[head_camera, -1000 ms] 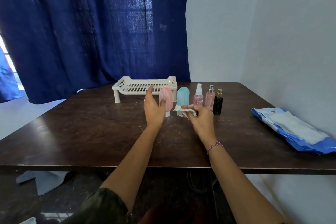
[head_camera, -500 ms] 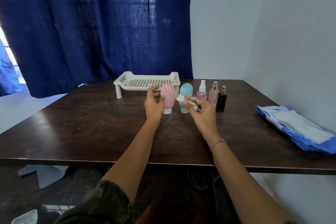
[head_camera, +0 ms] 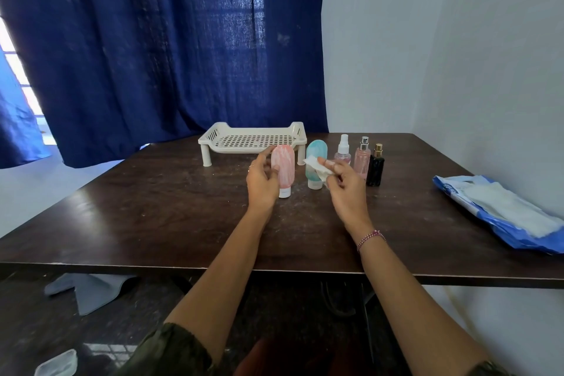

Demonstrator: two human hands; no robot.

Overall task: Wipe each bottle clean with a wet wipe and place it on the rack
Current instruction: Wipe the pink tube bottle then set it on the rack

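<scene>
Several bottles stand in a row on the dark table (head_camera: pixel 152 210): a pink squeeze bottle (head_camera: pixel 284 166), a teal squeeze bottle (head_camera: pixel 315 159), a clear spray bottle (head_camera: pixel 343 148), a pink spray bottle (head_camera: pixel 363 157) and a black bottle (head_camera: pixel 376 166). My left hand (head_camera: pixel 262 181) grips the pink squeeze bottle, which stands cap-down on the table. My right hand (head_camera: pixel 343 183) pinches a white wet wipe (head_camera: pixel 317 167) in front of the teal bottle. The white perforated rack (head_camera: pixel 224 136) sits behind the bottles with nothing on it.
A blue pack of wet wipes (head_camera: pixel 506 214) lies open at the table's right side by the white wall. A dark blue curtain (head_camera: pixel 152 49) hangs behind the table. Grey items (head_camera: pixel 88 290) lie on the floor below the front edge.
My left hand has closed round the pink squeeze bottle; earlier it was only reaching beside it. My right hand with the wipe has lifted slightly toward the bottles.
</scene>
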